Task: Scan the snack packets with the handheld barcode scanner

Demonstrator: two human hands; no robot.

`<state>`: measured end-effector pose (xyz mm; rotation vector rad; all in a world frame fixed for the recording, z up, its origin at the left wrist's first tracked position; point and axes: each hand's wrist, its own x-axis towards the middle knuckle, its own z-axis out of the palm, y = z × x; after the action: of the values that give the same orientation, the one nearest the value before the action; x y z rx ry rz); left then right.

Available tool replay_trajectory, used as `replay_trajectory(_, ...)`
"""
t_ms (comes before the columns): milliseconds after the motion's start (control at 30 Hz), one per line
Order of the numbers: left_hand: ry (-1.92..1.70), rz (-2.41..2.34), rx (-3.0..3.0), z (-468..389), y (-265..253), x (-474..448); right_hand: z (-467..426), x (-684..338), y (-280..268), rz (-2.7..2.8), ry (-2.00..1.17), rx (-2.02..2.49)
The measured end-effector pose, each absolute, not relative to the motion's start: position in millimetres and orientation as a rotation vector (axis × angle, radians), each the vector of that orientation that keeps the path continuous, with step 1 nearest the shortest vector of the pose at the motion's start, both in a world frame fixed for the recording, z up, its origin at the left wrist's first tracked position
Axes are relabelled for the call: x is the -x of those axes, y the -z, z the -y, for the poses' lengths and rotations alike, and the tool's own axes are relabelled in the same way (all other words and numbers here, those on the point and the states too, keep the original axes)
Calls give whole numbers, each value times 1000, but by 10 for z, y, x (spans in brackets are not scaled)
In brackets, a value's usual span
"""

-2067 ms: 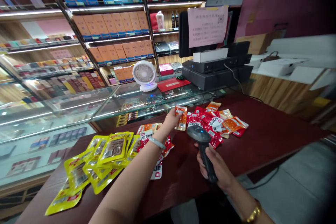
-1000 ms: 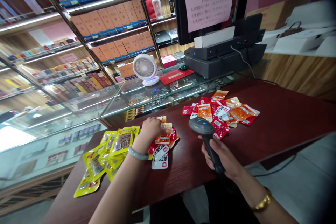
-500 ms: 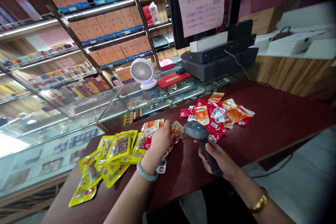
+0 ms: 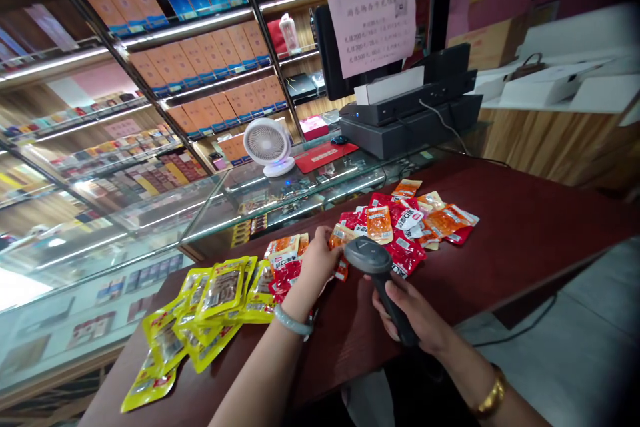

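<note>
My right hand [image 4: 406, 303] is wrapped round the handle of a dark grey barcode scanner [image 4: 369, 253], its head tilted toward my left hand. My left hand [image 4: 320, 260] is closed on an orange snack packet [image 4: 342, 235], which sticks out past the fingers just behind the scanner's head; part of it is hidden. Under and left of that wrist lie red and orange packets [image 4: 286, 271]. A pile of yellow snack packets [image 4: 223, 287] lies further left. Beyond the scanner, a heap of red and orange packets [image 4: 407, 245] spreads over the dark red table [image 4: 520, 233].
Behind the table runs a glass display counter [image 4: 215, 210] with a small white fan [image 4: 268, 145] and a red mat [image 4: 325, 157]. A monitor with a pink notice [image 4: 373, 30] stands over a black cash drawer [image 4: 400, 130]. Boxes line the shelves behind.
My left hand has moved right, away from the left red and orange packets, bringing an orange packet close to the scanner. The right hand keeps its grip. The view has shifted slightly.
</note>
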<state>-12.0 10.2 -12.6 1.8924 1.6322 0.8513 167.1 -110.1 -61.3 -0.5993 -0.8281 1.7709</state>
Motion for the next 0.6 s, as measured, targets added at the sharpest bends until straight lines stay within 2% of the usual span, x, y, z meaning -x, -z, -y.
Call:
replay_trajectory(133, -1020, -1284, -1457, -376, 255, -231, 1089, -1663, 626, 833, -1745, 592)
replay_trajectory(267, -907, -979, -1298, -387, 269, -494, 1093, -1667, 610, 826, -1719, 592)
replay_trajectory(467, -825, -1026, -1764, -141, 216, -245, 1117, -1689, 579, 838, -1737, 616)
replay_trajectory(600, -687, -1284, -2118, -52, 120, 164, 1130, -1694, 545, 817, -1756, 643)
